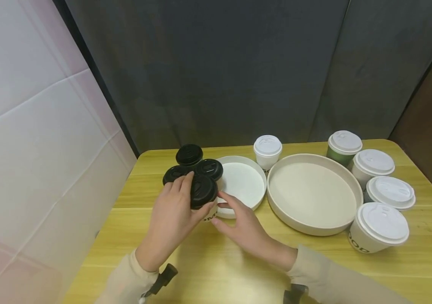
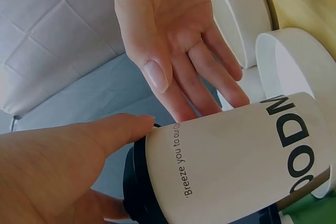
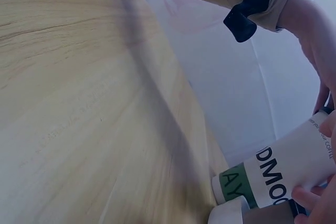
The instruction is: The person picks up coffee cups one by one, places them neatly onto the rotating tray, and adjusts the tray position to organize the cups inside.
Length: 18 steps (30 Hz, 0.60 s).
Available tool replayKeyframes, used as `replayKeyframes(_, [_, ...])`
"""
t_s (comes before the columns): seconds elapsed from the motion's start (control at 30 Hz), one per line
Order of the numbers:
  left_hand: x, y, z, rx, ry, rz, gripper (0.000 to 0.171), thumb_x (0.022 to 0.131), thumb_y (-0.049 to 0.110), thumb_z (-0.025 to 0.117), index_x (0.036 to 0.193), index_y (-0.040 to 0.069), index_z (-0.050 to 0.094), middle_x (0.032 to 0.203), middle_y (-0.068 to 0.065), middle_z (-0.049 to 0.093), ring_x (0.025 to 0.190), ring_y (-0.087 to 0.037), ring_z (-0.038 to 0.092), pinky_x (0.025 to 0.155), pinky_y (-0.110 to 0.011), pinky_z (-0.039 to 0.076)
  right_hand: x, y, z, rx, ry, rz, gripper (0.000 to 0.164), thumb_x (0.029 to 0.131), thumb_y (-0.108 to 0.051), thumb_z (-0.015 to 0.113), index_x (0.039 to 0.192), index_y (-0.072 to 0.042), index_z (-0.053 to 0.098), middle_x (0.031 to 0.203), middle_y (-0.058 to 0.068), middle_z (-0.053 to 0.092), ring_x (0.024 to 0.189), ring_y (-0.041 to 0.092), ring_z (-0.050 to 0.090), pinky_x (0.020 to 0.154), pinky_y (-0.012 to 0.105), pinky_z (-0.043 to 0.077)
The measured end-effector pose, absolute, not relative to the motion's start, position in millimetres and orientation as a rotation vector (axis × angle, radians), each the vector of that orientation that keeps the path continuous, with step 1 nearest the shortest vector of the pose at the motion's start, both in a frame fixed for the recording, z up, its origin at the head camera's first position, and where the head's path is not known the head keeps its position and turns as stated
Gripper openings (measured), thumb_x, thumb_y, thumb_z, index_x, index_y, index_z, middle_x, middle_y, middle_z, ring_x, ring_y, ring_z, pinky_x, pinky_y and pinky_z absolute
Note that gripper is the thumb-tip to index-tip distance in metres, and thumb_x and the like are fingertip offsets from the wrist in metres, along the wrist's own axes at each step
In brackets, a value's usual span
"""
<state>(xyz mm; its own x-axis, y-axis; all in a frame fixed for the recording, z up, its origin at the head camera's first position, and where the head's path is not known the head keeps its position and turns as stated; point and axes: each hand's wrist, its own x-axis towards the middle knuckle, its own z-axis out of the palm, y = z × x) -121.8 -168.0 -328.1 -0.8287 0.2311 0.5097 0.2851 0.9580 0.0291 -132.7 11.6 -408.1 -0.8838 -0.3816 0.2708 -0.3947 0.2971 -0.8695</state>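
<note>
A white paper coffee cup (image 1: 203, 192) with a black lid stands in front of a cluster of black-lidded cups, by the small white round tray (image 1: 240, 181). My left hand (image 1: 171, 213) holds it near the top, thumb along the lid's rim and fingers over the far side. Dark lettering runs across the cup (image 2: 231, 156) in the left wrist view, and a green band shows low on the cup (image 3: 283, 169) in the right wrist view. At its right side, my right hand (image 1: 243, 227) has its fingers extended, their tips close to the cup wall.
Behind the held cup are other black-lidded cups (image 1: 189, 155). A larger cream round tray (image 1: 314, 194) lies right of the small one. One white-lidded cup (image 1: 267, 150) stands behind the trays; several more white-lidded cups (image 1: 383, 223) line the right side. A dark partition (image 1: 231, 76) rises behind the table.
</note>
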Motion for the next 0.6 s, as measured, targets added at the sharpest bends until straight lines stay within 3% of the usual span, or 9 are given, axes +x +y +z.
replayKeyframes(0.27, [-128, -161, -326, -0.395, -2.608, -0.179, 0.085, 0.073, 0.052, 0.082, 0.133, -0.003, 0.057, 0.124, -0.023, 0.066, 0.099, -0.040, 0.064, 0.086, -0.048, 0.058, -134, 19, -407, 0.705, -2.490, 1.737, 0.068, 0.092, -0.024, 0.069, 0.151, -0.030, 0.037, 0.151, -0.010, 0.046, 0.125, 0.016, 0.060, 0.112, 0.048, 0.043])
replayKeyframes(0.6, [-139, -154, -326, -0.443, -2.638, -0.270, 0.082, 0.076, 0.052, 0.081, 0.135, 0.000, 0.057, 0.130, -0.020, 0.064, 0.105, -0.039, 0.062, 0.091, -0.049, 0.055, -140, 27, -406, 0.688, -2.423, 1.653, 0.070, 0.089, -0.008, 0.068, 0.152, -0.020, 0.038, 0.149, 0.000, 0.051, 0.121, 0.018, 0.063, 0.108, 0.047, 0.048])
